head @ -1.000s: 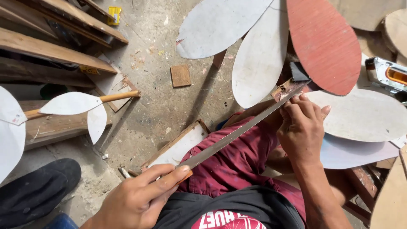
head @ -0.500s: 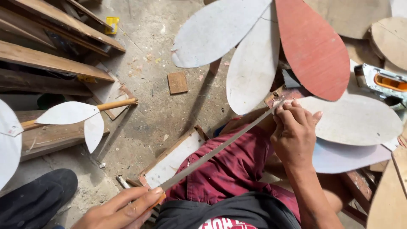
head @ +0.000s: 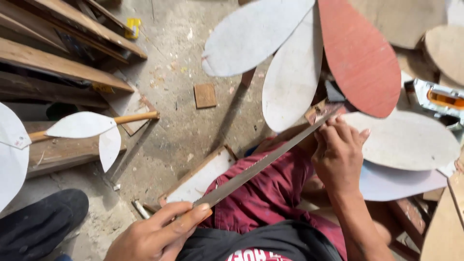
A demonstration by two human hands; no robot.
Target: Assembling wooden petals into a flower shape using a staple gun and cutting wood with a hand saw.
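A long flat metal file (head: pixel 263 164) runs diagonally across my lap. My left hand (head: pixel 157 234) grips its lower end, thumb laid along the blade. My right hand (head: pixel 338 154) pinches the far tip, where the file lies against the edge of a small wooden piece (head: pixel 316 111). That piece sits under a fan of oval petal-shaped boards: two white ones (head: pixel 253 36) and a red one (head: pixel 360 55). What lies under the file tip is partly hidden by my fingers.
More white oval boards (head: pixel 406 140) lie at the right. Wooden planks (head: pixel 58 65) are stacked at the upper left, with white leaf shapes on a stick (head: pixel 82 125). A framed white panel (head: pixel 200 179) and a small wood square (head: pixel 205 95) lie on the dusty concrete floor.
The file has slid forward and back along its length while both hands keep their grip. My left hand dropped low and has come back up into view.
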